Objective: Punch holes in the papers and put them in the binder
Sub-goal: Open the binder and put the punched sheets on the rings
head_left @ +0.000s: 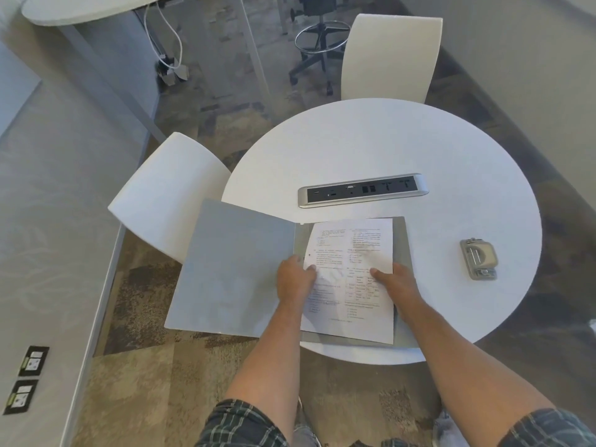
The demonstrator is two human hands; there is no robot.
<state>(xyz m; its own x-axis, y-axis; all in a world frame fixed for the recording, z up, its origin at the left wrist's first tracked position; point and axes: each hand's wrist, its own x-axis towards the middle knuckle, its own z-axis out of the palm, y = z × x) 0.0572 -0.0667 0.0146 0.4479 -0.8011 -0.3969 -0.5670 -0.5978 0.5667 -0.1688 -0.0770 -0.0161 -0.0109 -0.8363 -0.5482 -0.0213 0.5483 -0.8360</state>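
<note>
A grey binder [232, 269] lies open on the round white table [387, 146], its left cover hanging past the table edge. Printed papers [351, 250] lie on the binder's right half, slightly tilted. My left hand [295, 279] rests on the papers' left edge near the spine, fingers bent down onto the sheet. My right hand [395, 283] holds the papers at their right edge, thumb on top of the page. A grey hole punch [479, 259] sits on the table to the right, apart from both hands.
A silver power and socket strip [362, 190] is set into the table beyond the binder. Two white chairs [171, 195] [392, 58] stand at the table's left and far side. A black office stool [317, 37] stands further back.
</note>
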